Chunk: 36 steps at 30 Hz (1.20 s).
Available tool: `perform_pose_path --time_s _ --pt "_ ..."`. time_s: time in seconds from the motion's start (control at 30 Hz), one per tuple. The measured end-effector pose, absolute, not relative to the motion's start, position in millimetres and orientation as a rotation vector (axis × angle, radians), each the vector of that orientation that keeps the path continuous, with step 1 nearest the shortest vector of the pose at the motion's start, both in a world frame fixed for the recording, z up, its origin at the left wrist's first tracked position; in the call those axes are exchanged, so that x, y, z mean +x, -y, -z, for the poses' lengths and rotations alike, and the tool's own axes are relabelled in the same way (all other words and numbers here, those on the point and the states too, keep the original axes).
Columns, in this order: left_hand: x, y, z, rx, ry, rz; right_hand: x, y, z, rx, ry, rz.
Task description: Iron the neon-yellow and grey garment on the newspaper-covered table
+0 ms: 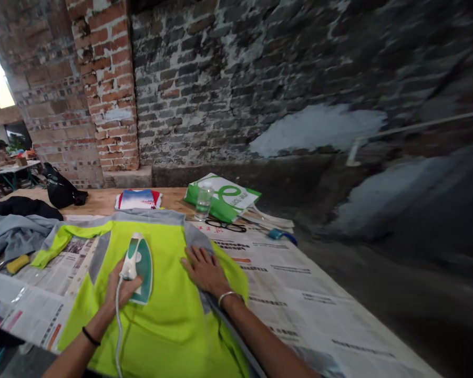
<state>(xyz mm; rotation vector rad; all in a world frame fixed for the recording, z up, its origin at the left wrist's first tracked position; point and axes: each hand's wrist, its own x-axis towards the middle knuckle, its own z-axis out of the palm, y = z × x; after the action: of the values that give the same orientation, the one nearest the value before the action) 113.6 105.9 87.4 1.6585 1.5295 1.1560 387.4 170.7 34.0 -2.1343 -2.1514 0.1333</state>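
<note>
Body parts in view: two forearms and two hands. Left forearm and right forearm: uncovered from the wrist to the lower frame edge. Left wrist: one narrow black band, fitted close. Right wrist: one slim bangle, silver-coloured, hoop form, fitted looser than the band. Right hand: fingers unadorned, nails trimmed short. Left hand: partly hidden from this view.
</note>
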Motion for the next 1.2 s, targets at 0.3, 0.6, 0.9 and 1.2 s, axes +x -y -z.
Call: perform_pose_path --time_s 0.3,0.6,0.9,1.2 --pt "183 -228 -103 1.797 -1.538 -1.002 400 -177 -10 -2.125 2.141 -0.088" --pt "188 -170 -107 1.798 -1.647 -0.968 395 -179 -20 -2.156 2.137 -0.083" --pt "172 -94 -75 1.850 -1.452 -1.077 386 -171 -58 -2.099 2.072 -0.230" --pt "225 -222 -106 1.833 -1.502 -1.028 389 -173 -62 -2.045 2.011 -0.323"
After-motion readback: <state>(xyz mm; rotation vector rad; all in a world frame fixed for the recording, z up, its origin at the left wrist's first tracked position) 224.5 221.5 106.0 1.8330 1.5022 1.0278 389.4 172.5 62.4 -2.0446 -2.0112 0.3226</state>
